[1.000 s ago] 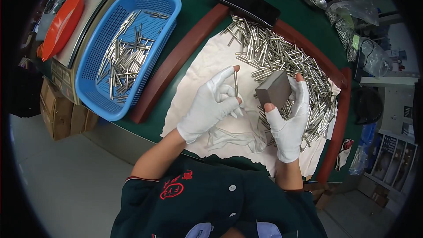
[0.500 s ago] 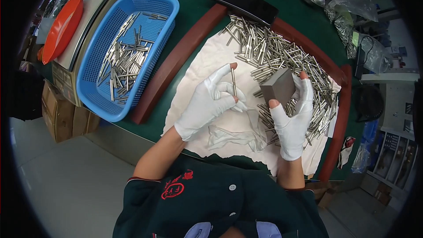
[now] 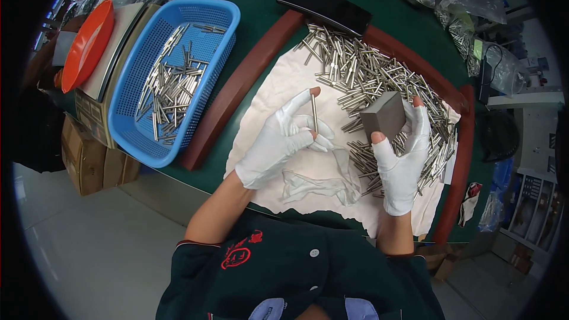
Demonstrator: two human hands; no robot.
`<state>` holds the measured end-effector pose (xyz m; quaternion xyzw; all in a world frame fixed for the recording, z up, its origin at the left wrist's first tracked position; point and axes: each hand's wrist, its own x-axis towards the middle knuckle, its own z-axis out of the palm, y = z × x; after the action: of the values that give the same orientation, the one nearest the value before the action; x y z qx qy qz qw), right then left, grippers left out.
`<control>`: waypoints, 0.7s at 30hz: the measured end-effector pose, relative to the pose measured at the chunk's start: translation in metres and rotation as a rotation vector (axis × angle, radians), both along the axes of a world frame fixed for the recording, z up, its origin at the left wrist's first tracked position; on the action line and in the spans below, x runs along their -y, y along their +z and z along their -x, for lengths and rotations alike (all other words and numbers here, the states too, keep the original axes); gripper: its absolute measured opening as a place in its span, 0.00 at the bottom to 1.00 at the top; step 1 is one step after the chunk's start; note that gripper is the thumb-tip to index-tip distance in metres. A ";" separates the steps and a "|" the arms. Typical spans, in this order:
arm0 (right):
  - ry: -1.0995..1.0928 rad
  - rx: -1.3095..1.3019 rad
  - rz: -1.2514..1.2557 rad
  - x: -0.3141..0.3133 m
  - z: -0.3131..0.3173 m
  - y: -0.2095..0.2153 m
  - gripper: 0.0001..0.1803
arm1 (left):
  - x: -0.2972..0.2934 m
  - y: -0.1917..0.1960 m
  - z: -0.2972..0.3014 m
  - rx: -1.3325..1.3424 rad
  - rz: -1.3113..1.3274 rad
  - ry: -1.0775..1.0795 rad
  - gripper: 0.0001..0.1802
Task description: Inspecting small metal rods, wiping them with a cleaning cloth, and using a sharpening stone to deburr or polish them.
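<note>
Both gloved hands have barely shifted since a moment ago, the pin just sits a touch more upright.

The left hand (image 3: 278, 145) pinches a thin silver metal pin (image 3: 313, 112) between thumb and fingertips, over the white cloth (image 3: 278, 83). The right hand (image 3: 402, 154) grips a small grey block (image 3: 384, 116) just beside the loose pile of metal pins (image 3: 379, 77).

Thin bright metal pin (image 3: 313, 112): smooth, glossy. Grey square block (image 3: 384, 117), frame centre-right: matt, fine-grained. White knit cloth gloves on left hand (image 3: 278, 142) and right hand (image 3: 401, 157). Cream cloth sheet (image 3: 278, 83): matt, wrinkled. Blue perforated plastic basket (image 3: 127, 136), upper left: glossy.
</note>
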<state>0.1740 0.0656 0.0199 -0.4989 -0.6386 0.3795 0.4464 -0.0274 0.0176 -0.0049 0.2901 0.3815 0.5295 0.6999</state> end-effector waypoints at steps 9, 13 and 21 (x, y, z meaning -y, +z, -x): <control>-0.018 0.001 -0.005 0.000 -0.001 0.001 0.48 | 0.001 0.005 -0.002 -0.035 0.033 0.039 0.39; -0.016 -0.015 -0.002 0.000 -0.001 0.003 0.48 | 0.001 0.004 -0.002 -0.030 0.029 0.041 0.39; -0.022 0.039 -0.047 -0.001 -0.004 0.000 0.49 | 0.001 0.005 -0.003 -0.022 0.035 0.030 0.39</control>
<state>0.1785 0.0669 0.0200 -0.5027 -0.6505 0.3494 0.4496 -0.0249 0.0170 0.0003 0.2780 0.4026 0.5299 0.6927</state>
